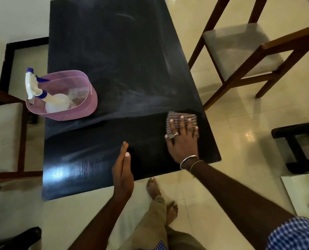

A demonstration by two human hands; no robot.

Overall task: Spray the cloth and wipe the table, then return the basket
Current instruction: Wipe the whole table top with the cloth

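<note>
The right hand [183, 141] lies flat with fingers spread on the folded striped cloth [175, 114], pressing it to the dark worktop [114, 51] near its right edge; the broad palm likely keeps the pad from bunching as it slides. The left hand [123, 170] holds nothing, its fingers straight and together, edge-on above the near side, probably for balance. Pale streaks cross the surface, so wiping seems under way. The pink basket [88, 105] sits at the far-left edge, well apart from the cloth, with the spray bottle [56, 101] resting inside.
</note>
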